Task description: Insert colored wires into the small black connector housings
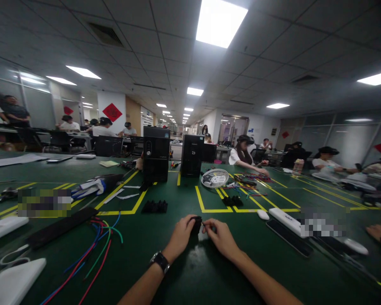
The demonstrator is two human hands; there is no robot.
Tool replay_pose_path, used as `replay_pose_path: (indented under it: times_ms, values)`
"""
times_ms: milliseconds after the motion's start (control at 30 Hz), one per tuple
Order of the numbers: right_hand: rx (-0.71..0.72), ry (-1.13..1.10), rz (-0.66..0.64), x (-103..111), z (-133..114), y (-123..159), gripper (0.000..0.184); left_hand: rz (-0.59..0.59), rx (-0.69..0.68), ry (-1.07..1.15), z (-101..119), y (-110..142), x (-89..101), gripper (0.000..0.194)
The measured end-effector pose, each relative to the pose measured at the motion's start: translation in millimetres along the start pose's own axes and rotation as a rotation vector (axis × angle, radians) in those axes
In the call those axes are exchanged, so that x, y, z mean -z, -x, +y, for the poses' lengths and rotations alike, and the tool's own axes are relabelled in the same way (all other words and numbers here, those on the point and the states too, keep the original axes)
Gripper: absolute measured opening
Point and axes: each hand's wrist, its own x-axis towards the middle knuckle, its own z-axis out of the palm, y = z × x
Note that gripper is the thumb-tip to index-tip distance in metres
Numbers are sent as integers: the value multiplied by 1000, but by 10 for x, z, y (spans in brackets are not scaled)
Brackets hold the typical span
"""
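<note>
Low over the green table, my left hand grips a small black block between thumb and fingers. A watch is on that wrist. My right hand is closed in a pinch beside the block's right side. At its fingertips is something small and dark, too small to name. Farther up the table lie a similar ridged black block and another black piece. To the left of my hands spread loose red, blue and green wires.
Two black computer towers stand ahead, near a white basket and more wires. A phone, power strip and mouse lie right. A black sleeve lies left. Another person's hand rests far right.
</note>
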Motion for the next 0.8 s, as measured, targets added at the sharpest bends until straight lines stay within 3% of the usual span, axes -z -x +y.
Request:
replay_pose_path:
  times_ms: [100, 200, 367, 567, 800]
  values:
    - [-28, -14, 77, 26, 12, -55, 23, 57, 81, 57, -54, -26, -11, 31]
    - [-42, -101, 116, 27, 1, -143, 24, 152, 152, 250, -142, -45, -18, 36]
    - [-81, -210, 35, -96, -142, -306, 23, 205, 258, 567, -179, -45, -11, 36]
    - [-156, -309, 16, -297, -256, -329, 28, 256, 214, 655, -110, -49, -4, 34]
    - [-272, -559, -5, -293, -248, -220, 30, 215, 197, 667, -98, -29, -82, 36]
